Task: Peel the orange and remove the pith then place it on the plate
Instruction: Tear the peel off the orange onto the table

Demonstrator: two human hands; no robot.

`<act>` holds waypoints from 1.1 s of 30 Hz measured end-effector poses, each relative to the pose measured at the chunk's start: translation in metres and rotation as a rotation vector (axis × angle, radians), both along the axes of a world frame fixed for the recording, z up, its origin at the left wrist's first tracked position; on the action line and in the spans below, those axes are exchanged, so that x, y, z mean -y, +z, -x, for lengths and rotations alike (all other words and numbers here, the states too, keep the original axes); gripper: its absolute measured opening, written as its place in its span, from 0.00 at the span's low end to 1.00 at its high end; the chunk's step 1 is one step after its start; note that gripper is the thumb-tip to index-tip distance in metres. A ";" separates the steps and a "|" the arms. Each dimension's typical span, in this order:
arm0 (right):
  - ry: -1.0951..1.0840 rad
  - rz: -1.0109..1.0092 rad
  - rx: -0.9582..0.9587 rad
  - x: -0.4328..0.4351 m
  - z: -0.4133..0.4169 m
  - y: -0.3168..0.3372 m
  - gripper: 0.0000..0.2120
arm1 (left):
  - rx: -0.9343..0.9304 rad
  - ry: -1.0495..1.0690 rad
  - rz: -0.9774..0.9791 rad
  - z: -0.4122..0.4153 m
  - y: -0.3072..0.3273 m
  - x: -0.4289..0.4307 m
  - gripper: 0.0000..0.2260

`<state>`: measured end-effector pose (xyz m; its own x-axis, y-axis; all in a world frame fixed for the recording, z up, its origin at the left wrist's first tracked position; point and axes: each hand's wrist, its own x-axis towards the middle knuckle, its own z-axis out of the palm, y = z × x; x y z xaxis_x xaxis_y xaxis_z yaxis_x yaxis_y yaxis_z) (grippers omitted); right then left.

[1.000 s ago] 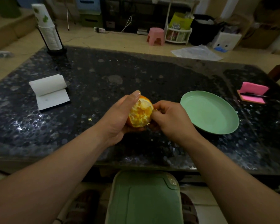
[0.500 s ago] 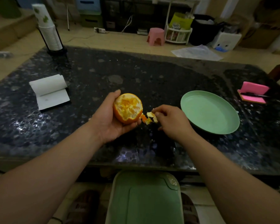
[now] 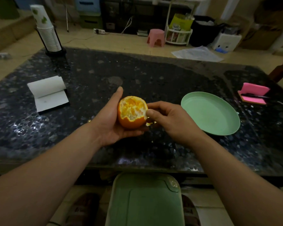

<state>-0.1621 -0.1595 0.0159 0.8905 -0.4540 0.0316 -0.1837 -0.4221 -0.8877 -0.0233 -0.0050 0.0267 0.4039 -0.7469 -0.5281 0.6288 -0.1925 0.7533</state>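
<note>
A half-peeled orange (image 3: 131,112) shows bare flesh and white pith on top, with orange rind still round its lower half. My left hand (image 3: 111,118) cradles it from below and from the left above the dark table. My right hand (image 3: 168,119) has its fingers curled, the thumb tip pressing on the torn rind edge at the orange's right side. Small peel scraps (image 3: 151,123) lie on the table just under that hand. The green plate (image 3: 222,126) sits bare to the right of both hands.
A dark speckled table (image 3: 91,75) carries a white notepad (image 3: 47,93) at the left, a cup stack in a holder (image 3: 47,31) at the far left, and pink sticky notes with a pen (image 3: 253,93) at the far right. A green lidded bin (image 3: 145,201) stands below the near edge.
My right hand dropped peel scraps on the table, then came back to the orange's right edge. My left hand turned the orange so the peeled side faces up.
</note>
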 end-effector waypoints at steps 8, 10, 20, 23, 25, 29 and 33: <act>-0.066 0.009 -0.014 -0.001 0.009 0.008 0.10 | 0.041 -0.045 0.108 0.003 0.008 -0.007 0.28; -0.081 0.005 -0.045 -0.003 0.008 0.008 0.09 | 0.111 -0.030 0.062 0.006 0.008 -0.003 0.32; -0.117 -0.036 -0.076 -0.021 0.005 0.014 0.11 | 0.222 0.107 0.010 0.021 0.007 0.001 0.28; -0.187 -0.042 -0.049 -0.028 0.001 0.010 0.11 | 0.233 0.128 0.033 0.022 0.005 0.001 0.28; -0.204 -0.085 -0.021 -0.029 0.001 0.009 0.10 | 0.224 0.136 0.043 0.022 0.006 0.001 0.29; -0.164 -0.232 0.022 -0.032 0.003 0.012 0.11 | 0.189 0.153 0.046 0.020 0.008 0.000 0.29; -0.124 -0.272 0.024 -0.029 0.003 0.014 0.10 | 0.162 0.131 0.046 0.016 0.012 -0.004 0.30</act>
